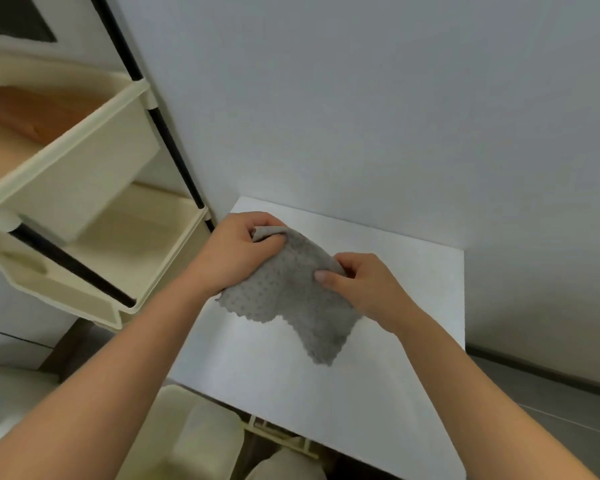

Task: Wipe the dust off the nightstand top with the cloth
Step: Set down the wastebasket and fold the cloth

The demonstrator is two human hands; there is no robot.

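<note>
A grey dotted cloth (291,299) with scalloped edges hangs between both hands above the white nightstand top (326,403). My left hand (236,251) pinches its upper left corner near the back left of the top. My right hand (364,285) grips the cloth's right edge, thumb pressed on the fabric. The lower part of the cloth droops down toward the surface; I cannot tell whether it touches.
A cream plastic shelf cart (84,188) with black poles stands close on the left. A white wall (361,116) backs the nightstand. Cream containers (201,438) sit below the front edge. Grey floor (551,403) lies to the right.
</note>
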